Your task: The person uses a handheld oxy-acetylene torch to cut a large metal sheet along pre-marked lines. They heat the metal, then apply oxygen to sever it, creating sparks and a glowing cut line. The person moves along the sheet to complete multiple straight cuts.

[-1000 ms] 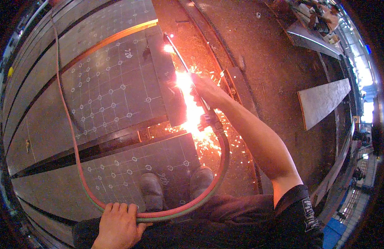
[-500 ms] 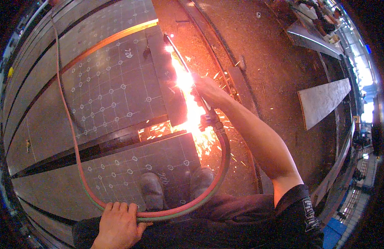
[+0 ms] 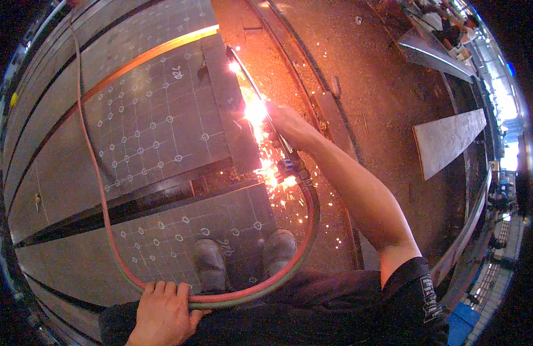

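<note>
My right hand (image 3: 286, 126) is closed round the body of a cutting torch (image 3: 246, 78), partly washed out by glare. A bright glow and sparks (image 3: 269, 167) spill along the right edge of a dark steel plate (image 3: 157, 115) marked with chalk circles and lines. Hoses (image 3: 272, 277), one red and one green, leave the torch's rear end and curve down across my lap. My left hand (image 3: 165, 311) grips these hoses at the bottom, with its fingers wrapped over them. My boots (image 3: 210, 262) rest on a nearer marked plate (image 3: 180, 230).
A dark gap (image 3: 105, 219) separates the two marked plates. A narrow strip at the far plate's edge glows orange (image 3: 162, 51). Steel rails (image 3: 289, 52) run along the brown floor to the right. A tapered metal plate (image 3: 451, 143) lies farther right. A person (image 3: 445, 29) is at the far upper right.
The glow and spark spray have shrunk, and the sparks in the gap between the plates have mostly gone. Both hands stay almost where they were.
</note>
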`<action>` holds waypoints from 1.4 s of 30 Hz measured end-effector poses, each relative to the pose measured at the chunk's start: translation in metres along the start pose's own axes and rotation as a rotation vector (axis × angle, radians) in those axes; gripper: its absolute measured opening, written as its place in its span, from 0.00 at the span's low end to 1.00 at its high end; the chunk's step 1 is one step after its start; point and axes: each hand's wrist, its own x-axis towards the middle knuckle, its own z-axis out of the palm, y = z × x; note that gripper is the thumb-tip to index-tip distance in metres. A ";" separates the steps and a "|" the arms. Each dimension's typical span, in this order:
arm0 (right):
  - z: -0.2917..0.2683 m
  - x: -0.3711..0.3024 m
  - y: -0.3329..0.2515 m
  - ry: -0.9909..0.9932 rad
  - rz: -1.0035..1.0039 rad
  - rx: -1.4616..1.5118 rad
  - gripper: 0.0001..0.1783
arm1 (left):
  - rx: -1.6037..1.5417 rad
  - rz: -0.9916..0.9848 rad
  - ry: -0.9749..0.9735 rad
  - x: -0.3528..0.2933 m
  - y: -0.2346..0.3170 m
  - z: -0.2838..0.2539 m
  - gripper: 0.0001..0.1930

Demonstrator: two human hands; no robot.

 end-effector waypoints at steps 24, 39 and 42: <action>-0.001 -0.007 0.000 0.009 -0.229 -0.162 0.23 | 0.018 -0.010 -0.019 0.002 -0.002 0.002 0.28; 0.000 0.000 0.003 -0.008 0.118 0.092 0.26 | -0.019 -0.007 0.017 0.001 -0.001 0.000 0.28; 0.004 -0.003 -0.005 -0.004 0.072 0.039 0.24 | -0.024 -0.010 0.012 0.000 -0.002 0.000 0.28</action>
